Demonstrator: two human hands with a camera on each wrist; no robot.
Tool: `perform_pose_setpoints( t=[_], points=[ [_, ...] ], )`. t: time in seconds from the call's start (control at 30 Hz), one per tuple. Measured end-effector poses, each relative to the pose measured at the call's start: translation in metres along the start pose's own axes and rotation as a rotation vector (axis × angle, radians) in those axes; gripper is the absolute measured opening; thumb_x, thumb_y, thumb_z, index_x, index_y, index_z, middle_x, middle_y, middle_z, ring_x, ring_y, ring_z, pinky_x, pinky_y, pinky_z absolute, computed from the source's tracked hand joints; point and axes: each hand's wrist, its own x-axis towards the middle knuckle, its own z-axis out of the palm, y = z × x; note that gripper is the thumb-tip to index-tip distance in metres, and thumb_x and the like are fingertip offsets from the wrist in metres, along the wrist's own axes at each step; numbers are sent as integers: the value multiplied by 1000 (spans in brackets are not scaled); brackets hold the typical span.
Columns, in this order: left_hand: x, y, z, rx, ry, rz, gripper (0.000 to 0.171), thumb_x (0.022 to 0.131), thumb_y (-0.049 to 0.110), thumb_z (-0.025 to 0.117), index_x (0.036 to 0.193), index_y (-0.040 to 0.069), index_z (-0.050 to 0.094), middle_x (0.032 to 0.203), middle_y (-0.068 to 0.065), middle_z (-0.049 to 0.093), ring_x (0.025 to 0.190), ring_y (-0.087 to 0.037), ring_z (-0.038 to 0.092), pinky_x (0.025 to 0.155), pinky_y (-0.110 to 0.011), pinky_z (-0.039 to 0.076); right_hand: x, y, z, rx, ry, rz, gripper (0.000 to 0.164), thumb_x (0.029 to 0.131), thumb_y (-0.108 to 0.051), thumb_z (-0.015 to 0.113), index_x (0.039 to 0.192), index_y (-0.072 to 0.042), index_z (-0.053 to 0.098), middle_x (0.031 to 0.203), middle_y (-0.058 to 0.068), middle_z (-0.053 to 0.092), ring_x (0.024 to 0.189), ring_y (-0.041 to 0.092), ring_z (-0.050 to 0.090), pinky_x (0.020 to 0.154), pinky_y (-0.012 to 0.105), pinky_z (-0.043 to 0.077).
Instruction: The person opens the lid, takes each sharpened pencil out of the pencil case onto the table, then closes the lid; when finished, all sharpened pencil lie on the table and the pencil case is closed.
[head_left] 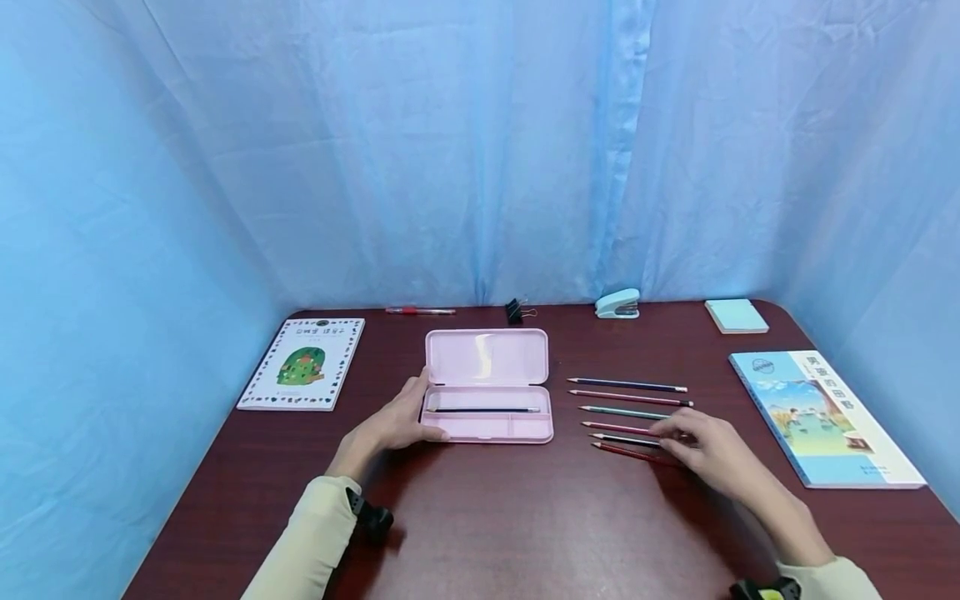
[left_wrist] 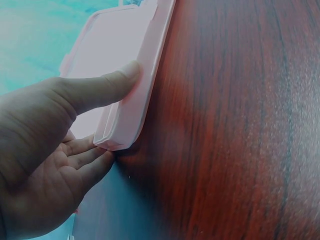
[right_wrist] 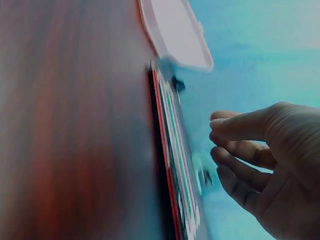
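Note:
A pink pencil case (head_left: pixel 531 428) lies with its lid raised at the middle of the table, one dark pencil (head_left: pixel 483 409) in its long back compartment. At its left end my left hand (head_left: pixel 393 421) holds it, thumb along the front wall and fingers against the end, as the left wrist view also shows of the case (left_wrist: pixel 132 115). To the right of the case several pencils (head_left: pixel 626 385) lie in a row, points to the left. My right hand (head_left: pixel 712 454) is over the nearer pencils, hiding their ends; the right wrist view shows its bent fingers (right_wrist: pixel 240 167) holding nothing.
A white booklet (head_left: pixel 311 367) lies at the left, a larger blue-and-white book (head_left: pixel 825 421) at the right. Along the back edge are a red pen (head_left: pixel 420 311), a black binder clip (head_left: pixel 514 312), a stapler (head_left: pixel 618 304) and a pale notepad (head_left: pixel 737 317). Blue curtains surround the table.

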Motion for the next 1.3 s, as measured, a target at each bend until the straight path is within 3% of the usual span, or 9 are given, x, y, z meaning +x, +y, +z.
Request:
perform_pose_setpoints(
  t=[0.23,0.57,0.7,0.93,1.1,1.3],
  points=[
    [0,0,0,9,-2,-11,112,72,38,77,149,11,0,147,-12,22,130,-20,27,107,-40,25,46,-38,37,97,-17,-163,25,78,-3,70,101,-14,68,101,-4,62,93,15,59,78,39,47],
    [-1,1,0,7,1,-8,112,72,39,77,149,13,0,146,-11,24,129,-20,28,106,-40,26,103,-80,88,309,-121,-174,28,83,-9,66,111,-7,64,104,7,63,96,20,59,82,39,48],
    [-1,1,0,9,3,-5,113,71,40,77,149,13,1,145,-11,24,129,-20,29,106,-40,26,113,-92,101,265,-175,-194,29,86,-14,64,114,-8,62,108,6,62,102,19,57,88,39,45],
    [0,0,0,0,9,1,113,71,39,78,149,12,1,144,-11,25,129,-20,29,105,-40,27,123,-104,107,41,-218,-239,19,88,-6,57,106,-4,63,101,8,61,97,21,56,87,38,43],
    [-1,0,0,3,4,2,113,71,40,77,149,12,0,145,-11,24,129,-20,28,106,-40,26,126,-102,105,82,-233,-215,17,85,-2,61,101,-5,66,92,6,63,89,19,58,81,37,46],
    [0,0,0,3,10,11,113,71,38,78,149,11,1,144,-12,25,129,-20,28,106,-39,26,126,-96,108,132,-188,-226,15,82,-1,64,94,-8,69,82,2,65,80,12,58,74,32,47]
  ],
)
